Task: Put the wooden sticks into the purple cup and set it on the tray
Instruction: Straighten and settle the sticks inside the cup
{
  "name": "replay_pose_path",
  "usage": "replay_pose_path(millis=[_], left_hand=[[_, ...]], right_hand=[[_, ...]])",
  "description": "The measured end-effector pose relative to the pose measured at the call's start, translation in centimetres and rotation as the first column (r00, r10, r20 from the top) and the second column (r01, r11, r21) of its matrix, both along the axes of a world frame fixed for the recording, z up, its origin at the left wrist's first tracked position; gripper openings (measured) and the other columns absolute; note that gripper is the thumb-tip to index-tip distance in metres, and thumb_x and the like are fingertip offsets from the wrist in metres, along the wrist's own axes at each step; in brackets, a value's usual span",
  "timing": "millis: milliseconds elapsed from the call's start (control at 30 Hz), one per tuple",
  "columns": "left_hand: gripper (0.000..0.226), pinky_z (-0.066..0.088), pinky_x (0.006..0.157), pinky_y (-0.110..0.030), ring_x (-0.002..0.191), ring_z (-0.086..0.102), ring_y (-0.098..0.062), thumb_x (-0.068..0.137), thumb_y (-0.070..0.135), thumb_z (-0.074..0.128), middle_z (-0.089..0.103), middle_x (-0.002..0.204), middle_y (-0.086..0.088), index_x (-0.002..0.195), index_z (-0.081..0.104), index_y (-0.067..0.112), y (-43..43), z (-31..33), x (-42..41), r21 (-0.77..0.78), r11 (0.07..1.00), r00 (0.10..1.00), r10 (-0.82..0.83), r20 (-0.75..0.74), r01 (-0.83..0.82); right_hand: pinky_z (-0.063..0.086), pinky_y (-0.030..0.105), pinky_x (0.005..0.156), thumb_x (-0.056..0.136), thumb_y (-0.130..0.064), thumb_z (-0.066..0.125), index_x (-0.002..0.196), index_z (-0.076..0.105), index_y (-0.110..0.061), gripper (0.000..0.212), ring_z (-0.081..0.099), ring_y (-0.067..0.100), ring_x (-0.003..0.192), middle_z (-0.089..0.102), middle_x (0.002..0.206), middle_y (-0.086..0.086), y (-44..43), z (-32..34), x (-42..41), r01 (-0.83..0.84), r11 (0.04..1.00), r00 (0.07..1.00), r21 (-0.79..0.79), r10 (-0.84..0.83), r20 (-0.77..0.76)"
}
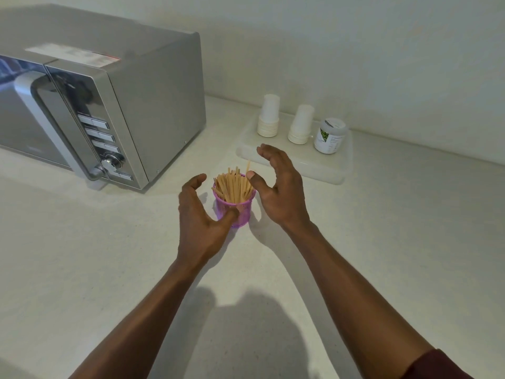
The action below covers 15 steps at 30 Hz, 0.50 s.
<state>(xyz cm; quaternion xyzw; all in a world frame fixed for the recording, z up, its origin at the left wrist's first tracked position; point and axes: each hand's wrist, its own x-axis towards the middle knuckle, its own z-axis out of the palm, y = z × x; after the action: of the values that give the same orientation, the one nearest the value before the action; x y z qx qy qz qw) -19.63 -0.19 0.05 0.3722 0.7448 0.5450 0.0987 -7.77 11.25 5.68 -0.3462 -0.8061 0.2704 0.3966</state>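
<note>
Flanking the purple cup point(246, 212), left hand point(199, 214) unclenched, thumb touching cup wall, right hand point(281, 192) released, thumb beside stick tips, wooden sticks point(232, 187) upright inside cup, cup on counter point(109, 255), short of tray point(328, 168) bearing paper cup stacks point(268, 116), jar point(329, 136), microwave point(109, 105) far left.

Nothing legible so far. There's a pale sticker point(73, 56) on top of the microwave point(153, 105) with a red edge and lines of print, all too blurred to read. The control buttons point(99, 136) on its front panel carry no marking that resolves. On the jar point(329, 136), the label point(323, 140) shows a green picture and small dark text, too fine to make out.
</note>
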Motion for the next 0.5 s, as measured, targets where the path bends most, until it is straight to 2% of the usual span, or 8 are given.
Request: replay_pose_path(millis=[67, 133, 167, 233, 333, 433, 500], left_hand=[[0.108, 0.037, 0.105, -0.011, 0.134, 0.042, -0.005, 0.072, 0.056, 0.091, 0.044, 0.164, 0.0, 0.158, 0.033, 0.023, -0.1, -0.8, -0.1, -0.06, 0.994, 0.995, -0.093, 0.029, 0.095], [0.112, 0.037, 0.086, 0.008, 0.129, 0.045, -0.004, 0.073, 0.045, 0.098, 0.047, 0.16, 0.001, 0.159, 0.03, 0.023, 0.2, -1.3, -0.2, -0.074, 0.984, 0.984, -0.155, 0.083, 0.161], [0.114, 0.039, 0.079, 0.01, 0.123, 0.051, -0.004, 0.071, 0.043, 0.1, 0.05, 0.153, 0.004, 0.158, 0.03, 0.022, 0.4, -1.4, -0.2, -0.061, 0.98, 0.977, -0.181, 0.112, 0.189], [0.116, 0.044, 0.074, 0.008, 0.108, 0.061, -0.002, 0.065, 0.041, 0.101, 0.052, 0.137, 0.015, 0.156, 0.032, 0.023, 0.8, -1.4, -0.2, -0.029, 0.975, 0.965, -0.215, 0.148, 0.222], [0.112, 0.048, 0.071, 0.004, 0.102, 0.061, 0.008, 0.068, 0.028, 0.104, 0.054, 0.123, 0.03, 0.154, 0.033, 0.027, 1.3, -1.6, -0.3, -0.019, 0.977, 0.965, -0.205, 0.166, 0.211], [0.105, 0.053, 0.076, -0.001, 0.107, 0.064, 0.002, 0.07, 0.025, 0.103, 0.061, 0.128, 0.021, 0.152, 0.038, 0.028, 1.7, -1.8, -0.2, -0.001, 0.981, 0.965, -0.191, 0.178, 0.194], [0.098, 0.055, 0.075, -0.005, 0.109, 0.068, -0.001, 0.068, 0.021, 0.103, 0.066, 0.127, 0.018, 0.147, 0.045, 0.03, 1.9, -1.9, -0.2, 0.016, 0.983, 0.962, -0.182, 0.202, 0.183]], right_hand=[[0.037, 0.038, 0.122, 0.101, -0.026, 0.068, 0.153, 0.05, -0.012, 0.057, 0.045, 0.022, 0.148, 0.05, 0.16, 0.005, 0.4, 0.4, -0.2, -0.094, 0.992, 0.991, -0.085, 0.102, 0.089], [0.035, 0.043, 0.125, 0.105, -0.028, 0.063, 0.155, 0.049, -0.012, 0.054, 0.045, 0.02, 0.149, 0.05, 0.161, 0.004, 0.8, 0.6, -0.3, -0.198, 0.965, 0.962, -0.172, 0.226, 0.156], [0.037, 0.045, 0.123, 0.105, -0.027, 0.061, 0.153, 0.051, -0.012, 0.051, 0.047, 0.02, 0.148, 0.053, 0.159, 0.004, 0.9, 0.7, -0.3, -0.239, 0.952, 0.942, -0.19, 0.275, 0.19], [0.041, 0.046, 0.12, 0.107, -0.025, 0.059, 0.149, 0.056, -0.011, 0.045, 0.053, 0.02, 0.143, 0.058, 0.154, 0.004, 0.8, 0.4, -0.4, -0.295, 0.94, 0.906, -0.173, 0.332, 0.26], [0.041, 0.044, 0.121, 0.108, -0.025, 0.056, 0.151, 0.056, -0.014, 0.044, 0.052, 0.018, 0.144, 0.056, 0.156, 0.002, 0.7, 0.0, -0.2, -0.334, 0.931, 0.889, -0.149, 0.363, 0.279], [0.029, 0.036, 0.128, 0.109, -0.03, 0.053, 0.161, 0.041, -0.018, 0.054, 0.034, 0.012, 0.156, 0.038, 0.168, -0.002, 0.7, 0.1, 0.2, -0.34, 0.934, 0.899, -0.109, 0.357, 0.254], [0.021, 0.034, 0.131, 0.11, -0.031, 0.051, 0.164, 0.031, -0.016, 0.06, 0.019, 0.01, 0.161, 0.023, 0.174, -0.003, 0.9, -0.1, 0.3, -0.385, 0.922, 0.857, -0.05, 0.377, 0.351]])
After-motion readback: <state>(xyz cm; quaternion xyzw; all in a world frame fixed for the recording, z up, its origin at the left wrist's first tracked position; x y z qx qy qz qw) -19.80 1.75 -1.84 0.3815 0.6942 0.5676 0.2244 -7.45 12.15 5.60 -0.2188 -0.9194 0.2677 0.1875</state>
